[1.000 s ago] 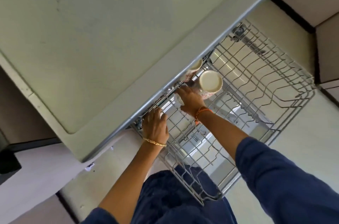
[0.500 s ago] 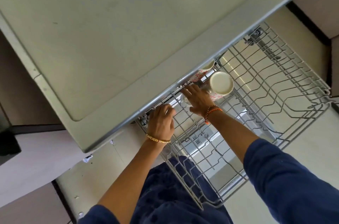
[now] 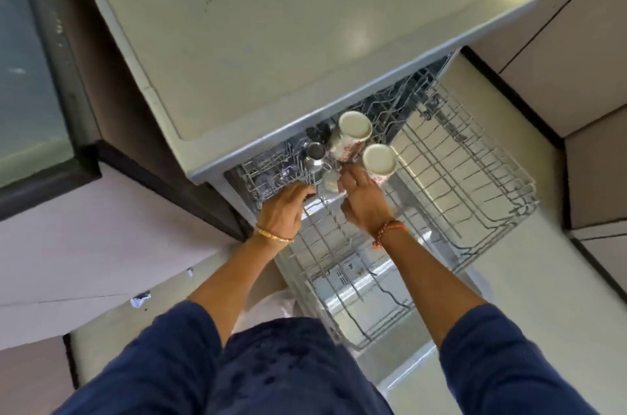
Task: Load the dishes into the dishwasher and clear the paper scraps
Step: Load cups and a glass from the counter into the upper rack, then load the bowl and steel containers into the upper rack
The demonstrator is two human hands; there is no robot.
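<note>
The grey wire dishwasher rack (image 3: 475, 197) is pulled out from under the counter. Two white cups with red print stand upside down at its back, one (image 3: 354, 125) behind the other (image 3: 380, 160). A steel cup (image 3: 315, 151) stands to their left. My left hand (image 3: 283, 209) grips the rack's left rim wire, fingers curled over it. My right hand (image 3: 364, 200) holds a small pale glass (image 3: 328, 183) just in front of the cups, its fingertips close to the nearer white cup. Two paper scraps (image 3: 140, 299) (image 3: 190, 272) lie on the floor at the left.
The pale dishwasher top (image 3: 288, 34) overhangs the back of the rack. The open dishwasher door (image 3: 366, 278) lies below the rack. A dark-framed glass panel (image 3: 30, 82) stands at the left, and cabinet fronts (image 3: 576, 41) at the right. Most rack rows right of the cups hold nothing.
The view has pulled back and tilted, so more of the rack's back and the steel cup show. Both hands stay at the same spots on the rack.
</note>
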